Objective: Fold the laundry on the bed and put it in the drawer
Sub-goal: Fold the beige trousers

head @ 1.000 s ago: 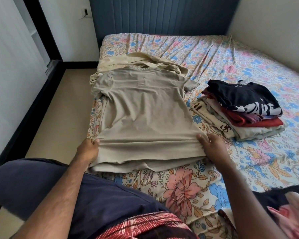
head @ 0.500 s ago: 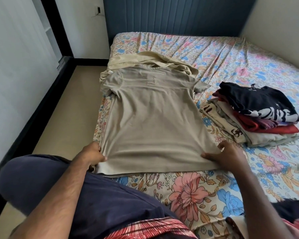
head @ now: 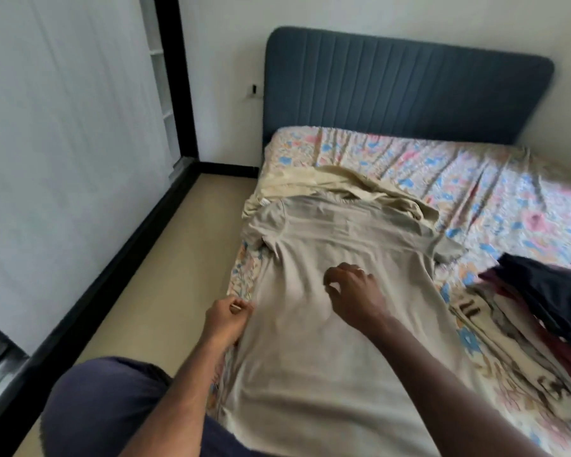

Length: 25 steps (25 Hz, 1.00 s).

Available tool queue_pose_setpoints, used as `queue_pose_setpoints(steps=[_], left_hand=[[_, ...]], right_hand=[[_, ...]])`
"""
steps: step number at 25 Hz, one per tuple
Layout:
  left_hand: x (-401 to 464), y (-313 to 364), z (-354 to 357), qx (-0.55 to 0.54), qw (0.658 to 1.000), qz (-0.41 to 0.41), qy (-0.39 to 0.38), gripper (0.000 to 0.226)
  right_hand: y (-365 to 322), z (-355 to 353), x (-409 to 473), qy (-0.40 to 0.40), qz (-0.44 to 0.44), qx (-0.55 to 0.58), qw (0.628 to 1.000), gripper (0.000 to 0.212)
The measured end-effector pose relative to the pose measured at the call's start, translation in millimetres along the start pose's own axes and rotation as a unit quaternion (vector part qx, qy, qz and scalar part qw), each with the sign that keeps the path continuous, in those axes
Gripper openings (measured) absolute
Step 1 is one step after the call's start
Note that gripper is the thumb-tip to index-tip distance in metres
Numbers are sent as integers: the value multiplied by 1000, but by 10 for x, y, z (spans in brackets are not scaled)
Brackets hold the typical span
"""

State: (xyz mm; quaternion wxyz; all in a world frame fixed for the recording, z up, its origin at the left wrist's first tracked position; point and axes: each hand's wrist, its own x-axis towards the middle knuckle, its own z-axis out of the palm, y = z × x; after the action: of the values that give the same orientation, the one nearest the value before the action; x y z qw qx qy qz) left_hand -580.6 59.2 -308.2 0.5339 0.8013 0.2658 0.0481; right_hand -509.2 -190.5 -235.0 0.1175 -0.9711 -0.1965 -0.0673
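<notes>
Garment: a plain khaki-beige cotton T-shirt (head: pixel 327 318) is laid flat along the left edge of the bed, collar toward the headboard, hem toward the foot.
Handling: it is judged light, limp and non-slippery; shape will be kept only where it is supported.
Left hand (head: pixel 226 319): the shirt's left side seam is pinched between curled fingers and thumb, at the bed's left edge.
Right hand (head: pixel 351 285): it is held over the shirt's middle, fingers curled and slightly apart; contact with the cloth cannot be told.
Hold points: side seams, shoulders and hem are judged best.
Under it: a cream crumpled garment (head: pixel 327 183) shows past the collar.
Edges: the floral-sheeted bed (head: pixel 442 166) drops to the floor just beside the left hand.
Room: bare sheet lies toward the headboard; a stack of folded clothes (head: pixel 538 311) crowds the right.
</notes>
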Motion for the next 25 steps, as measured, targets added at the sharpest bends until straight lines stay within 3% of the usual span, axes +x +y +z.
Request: queue_pose_setpoints(steps=[6, 10, 14, 17, 19, 20, 23, 24, 25], left_hand=[[528, 75, 132, -48, 997, 50, 16, 18], [917, 85, 133, -111, 994, 4, -19, 14], [1086, 176, 156, -162, 987, -18, -8, 13], [1110, 234, 252, -112, 993, 1, 28, 23], [1089, 214, 276, -71, 997, 6, 41, 27], [1059, 199, 273, -53, 998, 7, 41, 30], [920, 130, 199, -8, 1000, 13, 12, 40], [859, 84, 158, 7, 1000, 22, -7, 43], [791, 48, 113, 20, 999, 30, -33, 44]], right_hand=[[-885, 324, 1462, -42, -140, -90, 985, 27], [-1139, 660, 1940, -102, -110, -145, 978, 39], [-1108, 720, 2243, -32, 9, 49, 998, 18], [-993, 769, 2312, -149, -5, 70, 986, 19], [-1007, 798, 2345, -160, -11, 97, 982, 23], [-1044, 830, 2380, -143, -18, 92, 985, 29], [-1217, 1015, 2420, -214, -43, -65, 974, 98], [-1281, 1097, 2399, -237, -31, -112, 965, 107], [-1318, 1202, 2398, -247, -14, -136, 959, 104]])
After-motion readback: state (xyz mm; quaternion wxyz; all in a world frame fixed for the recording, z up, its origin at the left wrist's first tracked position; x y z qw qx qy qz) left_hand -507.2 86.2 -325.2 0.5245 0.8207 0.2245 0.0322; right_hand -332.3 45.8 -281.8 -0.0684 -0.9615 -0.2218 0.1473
